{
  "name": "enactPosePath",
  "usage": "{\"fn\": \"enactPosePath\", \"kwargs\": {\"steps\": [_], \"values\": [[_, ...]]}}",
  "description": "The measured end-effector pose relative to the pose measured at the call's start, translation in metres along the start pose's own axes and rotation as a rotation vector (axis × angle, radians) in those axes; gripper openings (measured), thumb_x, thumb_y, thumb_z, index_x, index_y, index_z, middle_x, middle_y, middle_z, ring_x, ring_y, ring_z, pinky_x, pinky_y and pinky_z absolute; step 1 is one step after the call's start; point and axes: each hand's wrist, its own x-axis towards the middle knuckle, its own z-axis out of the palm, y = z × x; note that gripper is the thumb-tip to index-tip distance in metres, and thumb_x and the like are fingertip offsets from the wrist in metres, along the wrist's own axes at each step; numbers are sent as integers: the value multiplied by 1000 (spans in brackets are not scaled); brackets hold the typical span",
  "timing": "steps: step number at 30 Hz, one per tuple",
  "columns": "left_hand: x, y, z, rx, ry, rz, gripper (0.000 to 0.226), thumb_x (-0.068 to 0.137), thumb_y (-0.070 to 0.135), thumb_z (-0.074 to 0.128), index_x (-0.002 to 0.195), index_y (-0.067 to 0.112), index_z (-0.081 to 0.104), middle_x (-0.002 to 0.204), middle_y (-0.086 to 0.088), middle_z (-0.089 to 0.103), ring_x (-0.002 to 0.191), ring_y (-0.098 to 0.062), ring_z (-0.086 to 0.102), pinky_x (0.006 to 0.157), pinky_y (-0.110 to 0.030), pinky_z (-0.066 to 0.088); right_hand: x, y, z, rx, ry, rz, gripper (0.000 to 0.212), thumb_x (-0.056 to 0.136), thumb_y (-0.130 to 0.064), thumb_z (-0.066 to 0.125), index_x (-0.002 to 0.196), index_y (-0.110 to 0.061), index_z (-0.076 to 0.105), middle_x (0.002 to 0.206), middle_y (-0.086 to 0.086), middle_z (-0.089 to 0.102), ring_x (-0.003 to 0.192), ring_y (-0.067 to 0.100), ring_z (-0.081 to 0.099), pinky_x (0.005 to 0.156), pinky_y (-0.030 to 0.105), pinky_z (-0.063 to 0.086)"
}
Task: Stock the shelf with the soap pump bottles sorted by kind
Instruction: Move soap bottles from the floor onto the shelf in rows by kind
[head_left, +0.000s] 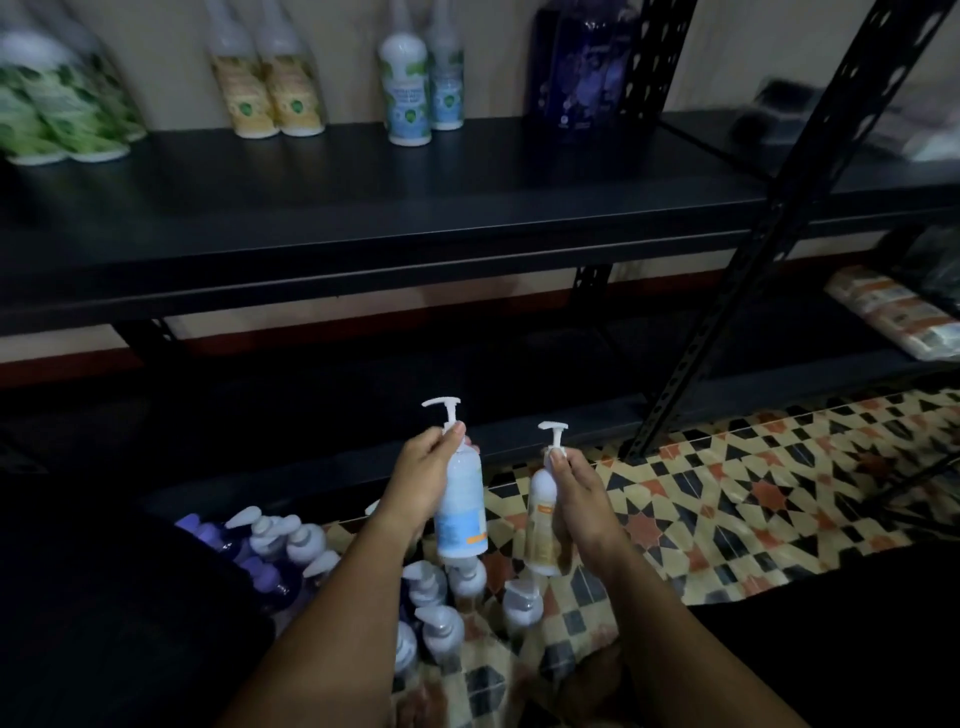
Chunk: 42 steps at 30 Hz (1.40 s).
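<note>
My left hand (423, 480) grips a white pump bottle with a blue label (462, 512), upright, in front of the dark lower shelf. My right hand (574, 493) grips a white pump bottle with a yellow label (540, 525) just to its right. On the black upper shelf (363, 197) stand sorted groups: green-leaf bottles (57, 104) at the left, two yellow-label bottles (270, 88), two blue-label bottles (415, 83), and dark purple bottles (582, 67) at the right. Several more white and purple pump bottles (311, 566) stand on the floor below my arms.
A black perforated steel upright (769, 249) runs diagonally at the right. Wrapped packets (898, 312) lie on a neighbouring lower shelf. The floor has patterned tiles (753, 509). The lower shelf behind my hands is dark.
</note>
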Motion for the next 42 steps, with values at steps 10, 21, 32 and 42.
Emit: {"fn": "enactPosePath", "kwargs": {"steps": [10, 21, 32, 42], "values": [[-12, -8, 14, 296, 31, 109, 49, 76, 53, 87, 91, 22, 51, 80, 4, 62, 76, -17, 62, 68, -34, 49, -2, 7, 1, -173, 22, 81, 55, 60, -36, 95, 97, -15, 61, 87, 14, 67, 76, 24, 65, 72, 51, 60], [-10, -11, 14, 331, 211, 112, 62, 65, 24, 95, 96, 18, 42, 89, 0, 56, 75, -16, 59, 64, -32, 49, -6, 0, 1, -137, 143, 61, 44, 61, -13, 94, 95, -21, 66, 92, 11, 68, 81, 34, 68, 71, 55, 62], [-12, -8, 15, 101, -35, 102, 42, 96, 21, 72, 124, 35, 43, 121, -5, 69, 96, -24, 73, 81, -39, 62, -10, -9, 5, -218, 106, -69, 31, 86, -32, 76, 115, -27, 66, 97, 6, 71, 87, 26, 70, 78, 51, 61], [-10, -8, 12, 113, 57, 105, 65, 55, 39, 99, 108, 39, 61, 109, -8, 69, 91, -31, 73, 81, -55, 63, -6, -2, 14, -305, 149, -69, 80, 51, -58, 93, 118, -39, 54, 115, 8, 56, 96, 23, 64, 79, 46, 61]]}}
